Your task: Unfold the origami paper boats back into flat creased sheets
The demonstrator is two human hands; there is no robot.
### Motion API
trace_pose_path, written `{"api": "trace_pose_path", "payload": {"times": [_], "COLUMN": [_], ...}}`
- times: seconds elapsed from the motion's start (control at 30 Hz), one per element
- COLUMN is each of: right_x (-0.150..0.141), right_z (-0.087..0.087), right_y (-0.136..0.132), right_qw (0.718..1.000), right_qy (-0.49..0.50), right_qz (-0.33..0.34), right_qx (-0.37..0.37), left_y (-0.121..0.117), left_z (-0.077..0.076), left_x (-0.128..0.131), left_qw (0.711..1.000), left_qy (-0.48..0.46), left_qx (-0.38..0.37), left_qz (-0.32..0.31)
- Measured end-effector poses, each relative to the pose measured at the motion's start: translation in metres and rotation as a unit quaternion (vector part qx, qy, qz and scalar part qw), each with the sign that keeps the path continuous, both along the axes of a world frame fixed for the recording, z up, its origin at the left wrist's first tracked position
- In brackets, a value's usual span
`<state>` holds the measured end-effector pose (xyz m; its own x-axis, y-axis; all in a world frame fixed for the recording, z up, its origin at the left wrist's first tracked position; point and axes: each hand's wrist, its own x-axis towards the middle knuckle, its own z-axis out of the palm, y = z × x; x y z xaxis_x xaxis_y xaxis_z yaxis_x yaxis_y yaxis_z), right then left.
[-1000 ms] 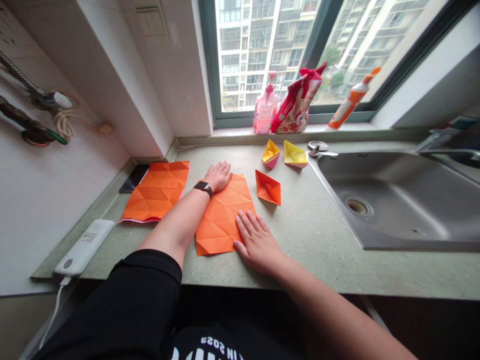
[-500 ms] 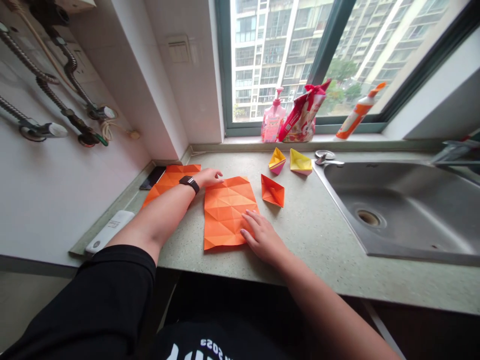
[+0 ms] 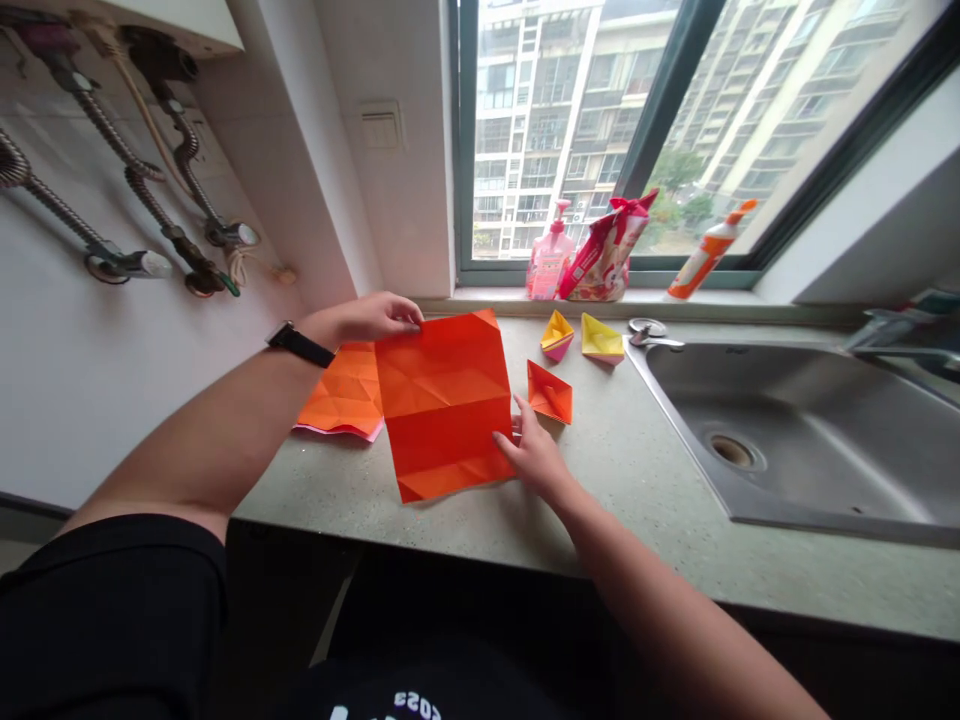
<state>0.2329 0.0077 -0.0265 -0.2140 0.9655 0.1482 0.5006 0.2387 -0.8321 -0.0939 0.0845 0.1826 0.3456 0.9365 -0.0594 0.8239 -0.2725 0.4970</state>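
Observation:
A creased orange origami sheet (image 3: 442,405) stands partly raised above the counter, its darker side facing me. My left hand (image 3: 367,318) pinches the sheet's far left corner. My right hand (image 3: 534,455) is at the near right edge, with its fingertips against the paper; whether it grips the sheet, I cannot tell. Just right of that hand lies an orange paper boat (image 3: 549,392). Behind it are a yellow and pink paper boat (image 3: 556,335) and a second yellow paper boat (image 3: 602,340). Another creased orange sheet (image 3: 341,395) with a pink underside lies under my left forearm's reach.
The speckled green counter (image 3: 637,470) ends at a steel sink (image 3: 795,430) on the right. A pink soap bottle (image 3: 550,265), a red bag (image 3: 604,250) and an orange-and-white tube (image 3: 709,262) stand on the windowsill. Metal hoses (image 3: 127,200) run along the left wall.
The sheet has risen from the counter and now shows a darker side. My left hand has moved to its far corner. The view has tilted upward, and the white power bank has left the frame.

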Motion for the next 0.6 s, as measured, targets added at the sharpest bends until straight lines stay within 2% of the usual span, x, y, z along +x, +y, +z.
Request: {"api": "trace_pose_path", "payload": {"times": [0.1, 0.17, 0.23, 0.3, 0.33, 0.37, 0.43, 0.5, 0.6], "right_x": [-0.032, -0.062, -0.095, -0.126, -0.141, -0.155, -0.180, -0.201, -0.225], "right_z": [0.025, 0.041, 0.052, 0.057, 0.058, 0.057, 0.054, 0.048, 0.036], "right_y": [0.012, 0.020, 0.030, 0.039, 0.044, 0.048, 0.055, 0.059, 0.060], "right_qw": [0.993, 0.963, 0.927, 0.922, 0.920, 0.919, 0.918, 0.920, 0.929], "right_qy": [0.076, 0.197, 0.272, 0.275, 0.275, 0.274, 0.272, 0.263, 0.238], "right_qz": [0.061, 0.121, 0.124, 0.119, 0.115, 0.112, 0.108, 0.105, 0.105], "right_qx": [-0.063, -0.136, -0.225, -0.246, -0.254, -0.259, -0.268, -0.271, -0.262], "left_y": [-0.006, -0.009, -0.016, -0.031, -0.043, -0.056, -0.085, -0.112, -0.139], "left_z": [0.025, 0.037, 0.046, 0.049, 0.047, 0.041, 0.021, -0.010, -0.067], "left_x": [-0.029, -0.044, -0.055, -0.061, -0.063, -0.064, -0.065, -0.067, -0.078], "left_qw": [0.997, 0.987, 0.959, 0.912, 0.893, 0.880, 0.872, 0.875, 0.889], "left_qy": [-0.011, 0.015, 0.037, 0.036, 0.026, 0.014, -0.002, -0.008, 0.023], "left_qx": [0.043, 0.111, 0.239, 0.376, 0.420, 0.444, 0.454, 0.432, 0.319], "left_qz": [0.068, 0.113, 0.147, 0.159, 0.162, 0.171, 0.184, 0.218, 0.327]}}
